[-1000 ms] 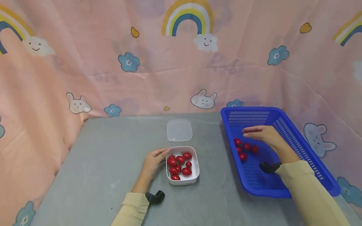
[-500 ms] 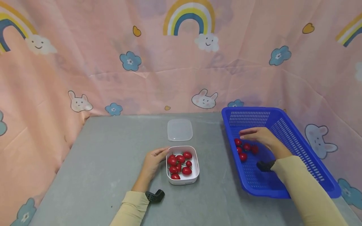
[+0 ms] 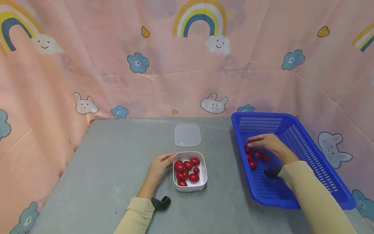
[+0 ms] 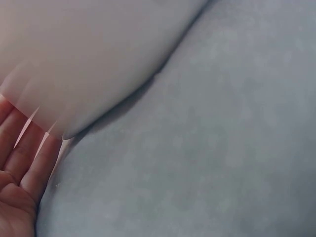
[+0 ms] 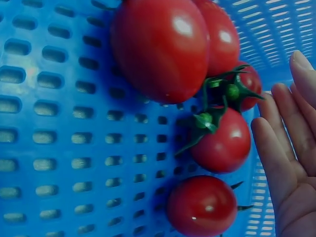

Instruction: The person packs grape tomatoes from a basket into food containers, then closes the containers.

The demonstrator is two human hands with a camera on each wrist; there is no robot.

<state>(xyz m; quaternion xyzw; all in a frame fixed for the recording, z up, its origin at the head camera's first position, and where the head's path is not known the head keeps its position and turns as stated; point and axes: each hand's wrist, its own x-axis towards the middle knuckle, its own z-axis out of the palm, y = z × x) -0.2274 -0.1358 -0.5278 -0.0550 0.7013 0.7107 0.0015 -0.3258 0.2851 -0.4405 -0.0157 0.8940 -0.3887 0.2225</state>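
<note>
Head view: right hand [image 3: 267, 143], fingers straight and holding nothing, poised just over cherry tomatoes [image 3: 253, 164] inside blue basket [image 3: 306, 143]. Left hand [image 3: 159, 167], fingers relaxed, rests against white container [image 3: 204, 182] of tomatoes. Clear lid [image 3: 187, 134] behind, on grey table [image 3: 117, 156].

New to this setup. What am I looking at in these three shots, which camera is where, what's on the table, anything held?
No machine here: a person works with bare hands and wears three cameras. The wide shot is from the head, looking down at a grey table. The other two are from the wrists.

On the table: a white box of tomatoes, its clear lid lying apart behind it, and a blue basket with a few tomatoes.

The left hand rests against the box's side; its wrist shot shows that white wall up close, blurred. The right hand hovers open over the basket's tomatoes; its wrist shot shows them beside straight fingers. Nothing is gripped.
</note>
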